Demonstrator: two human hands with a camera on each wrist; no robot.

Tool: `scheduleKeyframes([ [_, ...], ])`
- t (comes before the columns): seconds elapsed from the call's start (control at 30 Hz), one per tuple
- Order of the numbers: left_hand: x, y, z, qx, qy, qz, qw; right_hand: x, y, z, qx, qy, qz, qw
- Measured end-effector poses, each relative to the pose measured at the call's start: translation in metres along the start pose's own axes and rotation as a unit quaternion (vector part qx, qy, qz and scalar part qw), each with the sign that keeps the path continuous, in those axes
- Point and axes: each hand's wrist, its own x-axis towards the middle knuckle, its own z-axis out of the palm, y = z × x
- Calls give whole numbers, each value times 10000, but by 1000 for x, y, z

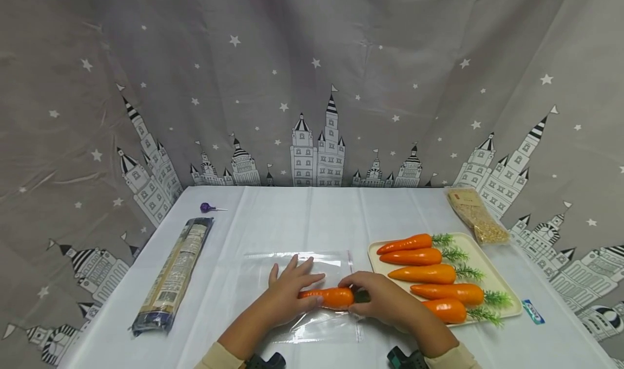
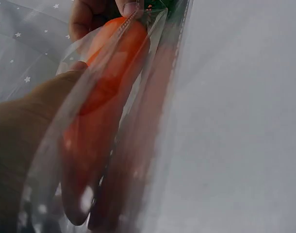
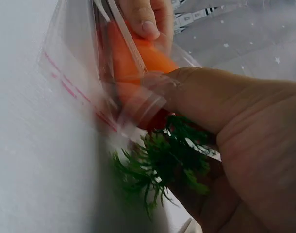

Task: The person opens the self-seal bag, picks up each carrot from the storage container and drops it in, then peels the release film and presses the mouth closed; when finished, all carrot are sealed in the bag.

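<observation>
A carrot [image 1: 337,298] lies on a clear plastic bag [image 1: 273,328] in the middle of the table; in the wrist views most of it shows through the film, while its green leaves [image 3: 162,160] stick out of the bag's mouth. My right hand [image 1: 382,298] grips the carrot at its leafy end, thumb and fingers around it. Fingers spread over the bag, my left hand [image 1: 290,296] rests with its thumb against the carrot near its narrow end. In the right wrist view, film lies under my right thumb.
To the right, a cream tray [image 1: 507,285] bears several carrots [image 1: 424,274], with a small blue-green packet [image 1: 533,311] beside it. A bag of grains [image 1: 478,214] stands behind. On the left are a long noodle-like packet [image 1: 175,274] and a purple-handled pointed tool [image 1: 207,207].
</observation>
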Motion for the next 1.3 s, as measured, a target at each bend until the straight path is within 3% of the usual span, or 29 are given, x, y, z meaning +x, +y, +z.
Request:
scheduleKeyframes([
  [0.53,-3,3,-2,119,80,92,9999,-2,-2,0,426,-372,98,9984],
  [0.87,-3,4,-3,52,212,211,9995,1,-3,6,12,-30,-356,9994],
  [1.3,-3,4,-2,-41,279,257,9993,-1,-5,8,-114,116,-468,9988],
])
